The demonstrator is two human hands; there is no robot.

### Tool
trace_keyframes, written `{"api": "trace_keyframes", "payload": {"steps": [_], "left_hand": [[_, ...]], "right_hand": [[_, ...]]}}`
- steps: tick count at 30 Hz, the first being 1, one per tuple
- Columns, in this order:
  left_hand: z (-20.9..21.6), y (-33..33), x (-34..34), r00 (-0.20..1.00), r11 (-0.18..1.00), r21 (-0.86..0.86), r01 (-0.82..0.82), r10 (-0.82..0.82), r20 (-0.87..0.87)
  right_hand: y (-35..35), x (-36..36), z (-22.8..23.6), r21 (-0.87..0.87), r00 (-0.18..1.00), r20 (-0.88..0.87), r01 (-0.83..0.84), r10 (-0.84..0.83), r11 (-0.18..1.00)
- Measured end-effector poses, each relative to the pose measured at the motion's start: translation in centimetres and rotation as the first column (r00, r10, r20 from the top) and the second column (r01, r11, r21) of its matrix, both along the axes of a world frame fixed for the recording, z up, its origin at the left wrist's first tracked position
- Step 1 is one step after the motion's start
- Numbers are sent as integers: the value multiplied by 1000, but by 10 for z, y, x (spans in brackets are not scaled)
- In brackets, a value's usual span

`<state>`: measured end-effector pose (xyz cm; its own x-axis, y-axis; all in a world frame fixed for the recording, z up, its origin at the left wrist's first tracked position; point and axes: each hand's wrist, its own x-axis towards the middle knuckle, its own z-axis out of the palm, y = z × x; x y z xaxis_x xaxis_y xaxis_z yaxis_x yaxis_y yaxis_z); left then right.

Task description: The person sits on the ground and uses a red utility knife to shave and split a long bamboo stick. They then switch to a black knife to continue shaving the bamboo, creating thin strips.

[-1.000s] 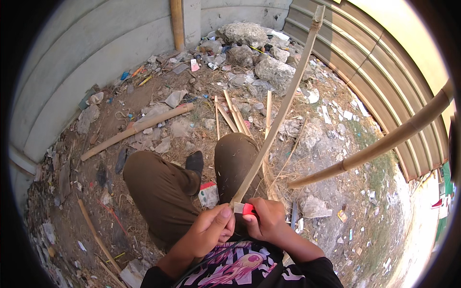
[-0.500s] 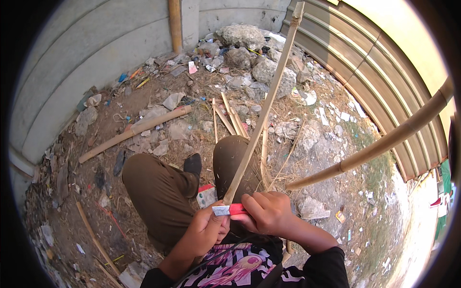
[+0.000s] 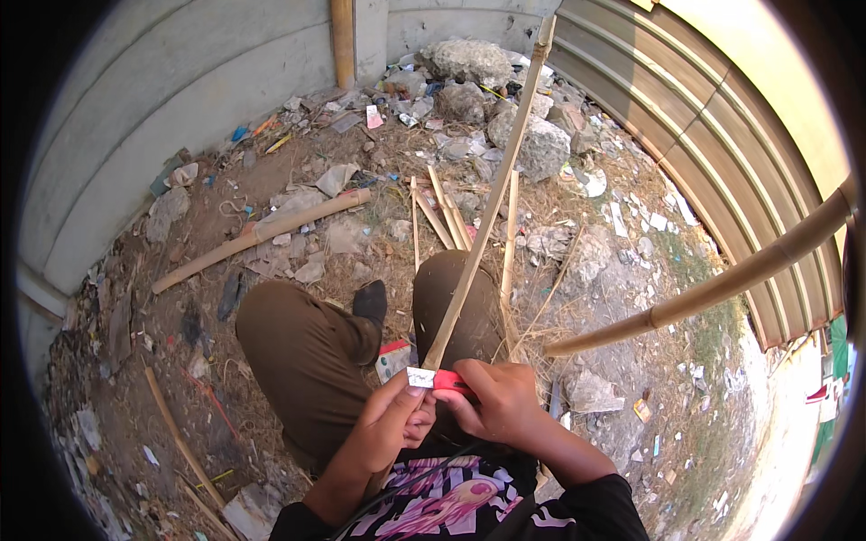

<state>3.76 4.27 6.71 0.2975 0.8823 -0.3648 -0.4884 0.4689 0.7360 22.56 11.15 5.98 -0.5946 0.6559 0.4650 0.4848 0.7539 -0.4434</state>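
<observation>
My left hand [image 3: 394,422] is closed around the near end of a long split bamboo strip [image 3: 492,209], its thumb close to the blade. The strip slants away from me over my right leg, its far end toward the rocks. In my right hand [image 3: 502,403] is a knife [image 3: 448,382] with a red handle, its fingers wrapped round it. The knife's short, broad, pale blade [image 3: 419,377] lies across the strip just above my left hand. Whether its edge bites into the bamboo, I cannot tell.
Thin bamboo strips [image 3: 444,209] lie beyond my knees. A bamboo pole [image 3: 262,236] rests at left; a thicker one [image 3: 713,302] slants in from the right. Rocks [image 3: 532,144], litter and dry grass cover ground between a concrete wall [image 3: 180,99] and a ribbed metal fence [image 3: 695,99].
The view has shifted slightly. The knife blade sits a little farther along the strip, tilted differently and looking brighter. Both hands keep their holds.
</observation>
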Motion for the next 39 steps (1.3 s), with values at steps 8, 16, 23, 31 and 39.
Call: {"api": "trace_keyframes", "payload": {"steps": [8,16,23,31,39], "left_hand": [[-7,-28,-3,991,993,11,122,-122,54],[1,-11,14,960,982,143,127,-85,-265],[2,-10,13,953,982,123,146,-106,-285],[0,-13,16,945,969,116,220,-182,-273],[-7,-16,18,897,927,157,340,-270,-349]], "right_hand": [[63,64,-3,-342,649,-422,532,-633,774],[-5,34,14,70,992,91,77,-83,995],[28,39,22,116,942,-10,336,-337,935],[27,55,25,201,975,56,199,-214,959],[88,94,43,90,725,-120,688,-678,720]]}}
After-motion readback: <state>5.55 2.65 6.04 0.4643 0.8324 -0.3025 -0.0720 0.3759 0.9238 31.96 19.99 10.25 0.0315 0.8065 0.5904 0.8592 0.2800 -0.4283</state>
